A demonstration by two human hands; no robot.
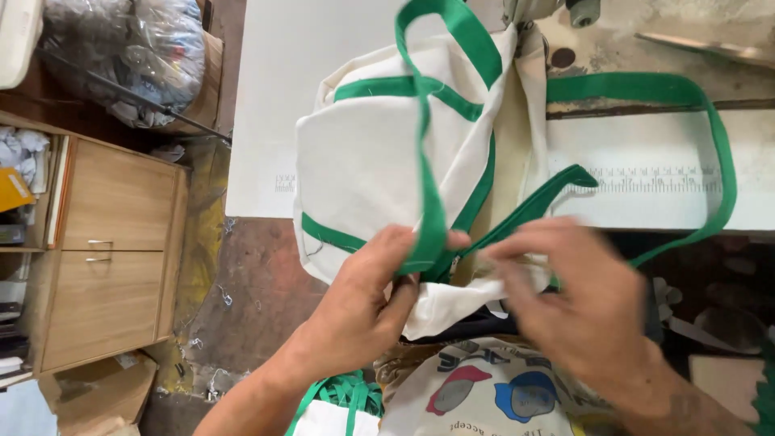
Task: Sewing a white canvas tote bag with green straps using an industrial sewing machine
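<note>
A cream canvas tote bag trimmed with green binding (363, 161) lies bunched on the near edge of a white tabletop (278, 97), its lower part hanging over the edge toward the person. The left hand (367, 303) is closed on the bag's lower edge, with its thumb and fingers pinching a green webbing strap (432, 218) that loops up over the bag. The right hand (577, 303) is blurred; its fingers are curled over the cream fabric just beside the left hand, and I cannot tell how firmly it grips. A second green strap (722, 153) arcs across the tabletop to the right, over a printed ruler scale (654, 179). On the left stands a light wooden cabinet with two doors (113, 250), with a clear plastic bag of scraps (133, 52) behind it.
</note>
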